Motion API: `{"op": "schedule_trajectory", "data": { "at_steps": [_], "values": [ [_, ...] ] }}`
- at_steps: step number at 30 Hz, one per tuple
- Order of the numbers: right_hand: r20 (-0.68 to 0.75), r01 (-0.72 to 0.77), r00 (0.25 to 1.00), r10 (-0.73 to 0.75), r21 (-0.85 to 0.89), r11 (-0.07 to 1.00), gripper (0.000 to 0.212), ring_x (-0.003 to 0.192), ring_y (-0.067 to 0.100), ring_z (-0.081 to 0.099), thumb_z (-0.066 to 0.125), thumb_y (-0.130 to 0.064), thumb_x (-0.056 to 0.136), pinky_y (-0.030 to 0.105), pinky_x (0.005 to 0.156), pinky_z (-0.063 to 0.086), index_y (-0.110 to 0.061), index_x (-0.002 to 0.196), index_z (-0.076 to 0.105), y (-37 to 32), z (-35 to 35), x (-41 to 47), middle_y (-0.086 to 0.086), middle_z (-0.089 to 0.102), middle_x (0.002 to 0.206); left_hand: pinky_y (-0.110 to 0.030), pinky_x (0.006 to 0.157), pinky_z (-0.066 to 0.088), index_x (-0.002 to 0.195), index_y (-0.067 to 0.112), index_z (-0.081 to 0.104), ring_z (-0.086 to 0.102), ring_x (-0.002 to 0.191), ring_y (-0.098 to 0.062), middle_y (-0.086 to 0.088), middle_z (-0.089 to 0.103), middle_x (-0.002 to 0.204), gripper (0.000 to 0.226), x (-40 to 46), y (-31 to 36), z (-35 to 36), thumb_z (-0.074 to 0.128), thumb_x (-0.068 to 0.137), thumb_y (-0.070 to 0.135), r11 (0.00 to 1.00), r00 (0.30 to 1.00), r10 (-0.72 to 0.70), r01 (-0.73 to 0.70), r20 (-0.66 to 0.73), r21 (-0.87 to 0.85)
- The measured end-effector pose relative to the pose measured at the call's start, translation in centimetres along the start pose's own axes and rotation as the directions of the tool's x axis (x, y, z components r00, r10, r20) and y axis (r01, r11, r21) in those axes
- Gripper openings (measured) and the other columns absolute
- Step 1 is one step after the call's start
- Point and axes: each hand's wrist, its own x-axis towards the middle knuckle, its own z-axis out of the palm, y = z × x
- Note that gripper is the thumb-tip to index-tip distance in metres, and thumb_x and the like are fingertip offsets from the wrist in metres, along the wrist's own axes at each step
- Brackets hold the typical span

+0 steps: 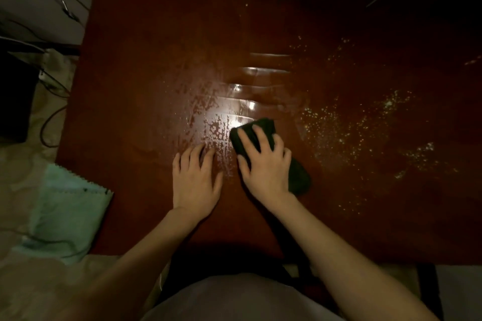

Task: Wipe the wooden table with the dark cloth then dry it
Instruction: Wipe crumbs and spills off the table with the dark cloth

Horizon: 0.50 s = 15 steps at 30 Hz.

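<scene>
The wet wipe is in hand. The right hand [263, 164] presses the dark cloth [300, 174] flat on the counter [146, 34] near its front middle, fingers [247, 135] spread over the wad. The left hand [195, 182] lies flat just beside it, fingers spread, holding nothing. Wet streaks [260, 86] run behind the cloth; pale specks [365, 133] cover the right side. Next, I judge, the cloth should sweep right through them. A light cloth [70, 206], likely for drying, overhangs the left front corner.

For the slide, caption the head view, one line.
Right hand presses dark cloth on wet wooden table; left hand flat, pale specks remain.
</scene>
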Motion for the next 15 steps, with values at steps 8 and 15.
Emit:
{"op": "schedule_trajectory", "data": {
  "at_steps": [8,15],
  "values": [
    [0.073,-0.169,0.982,0.172,-0.043,0.985,0.056,0.136,0.038,0.019,0.04,-0.039,0.095,0.055,0.104,0.028,-0.035,0.147,0.019,-0.2,-0.7,13.5,0.006,0.017,0.155,-0.048,0.112,0.017,0.138,0.012,0.039,0.017,0.139,-0.031,-0.016,0.028,0.15,0.053,5.3,-0.8,-1.2,0.047,0.093,0.037,0.992,0.997,0.056,-0.062,-0.06,-0.111],
    [-0.052,-0.234,0.971,0.232,-0.041,0.971,0.067,0.114,0.043,0.046,0.068,-0.03,0.079,0.051,0.079,0.046,-0.029,0.138,0.038,-1.2,0.3,2.7,0.014,0.047,0.136,-0.044,0.114,0.009,0.141,0.01,0.033,0.013,0.141,-0.03,-0.015,0.02,0.153,0.055,12.7,0.4,-2.4,0.045,0.093,0.035,0.982,0.989,0.12,-0.131,-0.084,-0.134]
  ]
}}
